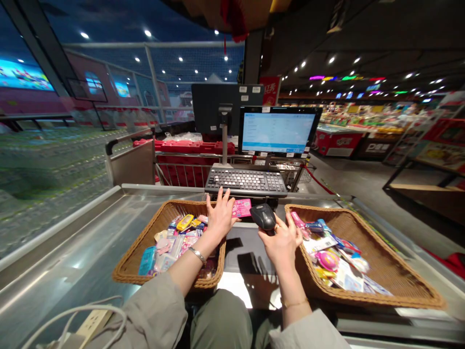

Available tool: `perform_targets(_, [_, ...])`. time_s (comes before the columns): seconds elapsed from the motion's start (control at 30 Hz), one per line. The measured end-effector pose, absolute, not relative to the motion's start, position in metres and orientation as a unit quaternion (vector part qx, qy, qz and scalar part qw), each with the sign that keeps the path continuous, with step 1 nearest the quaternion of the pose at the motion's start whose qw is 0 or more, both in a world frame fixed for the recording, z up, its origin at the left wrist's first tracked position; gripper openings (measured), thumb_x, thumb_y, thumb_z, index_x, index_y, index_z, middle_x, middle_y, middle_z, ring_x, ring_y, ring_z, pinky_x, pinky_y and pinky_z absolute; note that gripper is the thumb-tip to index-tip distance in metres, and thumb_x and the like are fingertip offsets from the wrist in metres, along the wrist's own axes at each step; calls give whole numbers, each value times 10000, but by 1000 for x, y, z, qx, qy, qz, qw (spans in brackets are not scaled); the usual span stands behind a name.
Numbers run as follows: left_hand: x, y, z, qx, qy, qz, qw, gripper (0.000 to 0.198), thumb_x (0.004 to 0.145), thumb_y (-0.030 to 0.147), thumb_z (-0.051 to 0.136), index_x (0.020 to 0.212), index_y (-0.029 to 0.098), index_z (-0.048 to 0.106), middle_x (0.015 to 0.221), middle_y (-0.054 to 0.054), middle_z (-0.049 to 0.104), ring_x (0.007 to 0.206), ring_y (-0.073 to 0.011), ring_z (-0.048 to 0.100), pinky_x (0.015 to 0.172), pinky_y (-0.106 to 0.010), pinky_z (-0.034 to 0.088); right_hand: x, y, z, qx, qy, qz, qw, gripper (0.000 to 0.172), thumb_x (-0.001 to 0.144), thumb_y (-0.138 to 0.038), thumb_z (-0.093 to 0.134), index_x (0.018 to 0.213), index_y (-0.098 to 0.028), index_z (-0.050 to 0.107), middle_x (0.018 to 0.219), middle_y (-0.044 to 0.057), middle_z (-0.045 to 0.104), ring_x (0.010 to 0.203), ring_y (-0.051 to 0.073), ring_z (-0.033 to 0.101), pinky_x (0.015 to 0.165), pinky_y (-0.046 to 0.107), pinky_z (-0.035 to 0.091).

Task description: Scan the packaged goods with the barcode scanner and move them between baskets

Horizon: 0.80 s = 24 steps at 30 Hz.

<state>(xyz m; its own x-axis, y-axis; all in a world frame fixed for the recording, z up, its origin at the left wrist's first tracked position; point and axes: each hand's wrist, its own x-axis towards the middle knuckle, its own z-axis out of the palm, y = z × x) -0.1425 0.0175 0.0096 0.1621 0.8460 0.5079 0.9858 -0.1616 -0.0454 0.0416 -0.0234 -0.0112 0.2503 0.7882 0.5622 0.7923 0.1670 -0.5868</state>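
Note:
My right hand (283, 238) is wrapped around the handle of a black barcode scanner (263, 216), its head tilted toward the keyboard. Just to its left, a small pink packaged card (241, 208) with a printed label sticks out from between the thumb and forefinger of my left hand (221, 213). That hand's other fingers are stretched out, and its palm hides the card's left end. Under my left forearm is a wicker basket (132, 242) of small packaged goods. A second wicker basket (403, 271), beside my right hand, holds colourful small toys and packets.
A black keyboard (247, 181) stands before a lit monitor (278, 132), with another screen's back (214, 109) behind. Metal counter edges (65, 218) run along the left. A power strip (95, 325) with white cables lies at lower left. A shopping cart (181, 170) stands beyond the counter.

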Motion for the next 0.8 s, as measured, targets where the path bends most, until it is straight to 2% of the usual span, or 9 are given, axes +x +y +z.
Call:
perform_targets(0.23, [-140, 18, 9, -741, -616, -194, 183, 614, 804, 392, 731, 1360, 215, 540, 1602, -121, 294, 1514, -347, 143, 1166, -708, 45, 43, -23, -11, -645, -615, 13, 454, 138, 698, -343, 672, 775, -239, 721, 1200, 38, 703, 1366, 325, 376, 1097, 571, 150])
perform_targets(0.8, [-135, 21, 9, -742, -610, -204, 187, 628, 804, 406, 730, 1367, 214, 529, 1607, -118, 285, 1517, -336, 142, 1170, -704, 28, 45, -25, -10, -639, -624, 7, 449, 154, 699, -340, 651, 787, -236, 723, 1199, 51, 703, 1368, 324, 375, 1097, 563, 150])
